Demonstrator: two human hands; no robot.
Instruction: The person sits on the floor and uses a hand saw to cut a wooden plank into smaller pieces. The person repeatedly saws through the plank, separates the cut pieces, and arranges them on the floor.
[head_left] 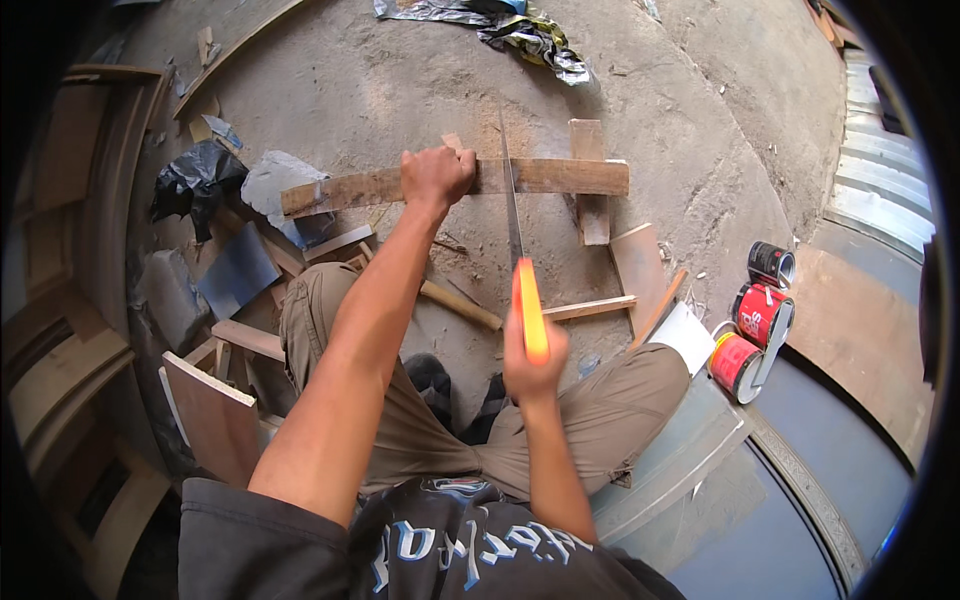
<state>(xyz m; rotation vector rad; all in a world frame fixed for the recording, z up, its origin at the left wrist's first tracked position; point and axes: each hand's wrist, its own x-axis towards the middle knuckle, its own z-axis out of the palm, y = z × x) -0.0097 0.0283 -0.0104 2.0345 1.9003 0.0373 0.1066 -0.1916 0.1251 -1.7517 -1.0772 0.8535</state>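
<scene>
A narrow wooden board (570, 177) lies crosswise in front of me, its right part resting over a short wood block (592, 220). My left hand (437, 175) is closed over the board left of its middle, pressing it down. In my right hand (535, 357) is the orange and yellow handle of a handsaw (513, 215). The saw's blade points away from me and crosses the board just right of my left hand. Slight blur covers the right hand and the handle. The board's underside near my left hand is hidden.
Wood offcuts (222, 405), a black plastic bag (200, 182) and a pale stone block (280, 185) lie to the left. On the right stand several paint cans (762, 312) beside grey panels (770, 480). Crumpled foil wrapping (535, 42) lies at the far side.
</scene>
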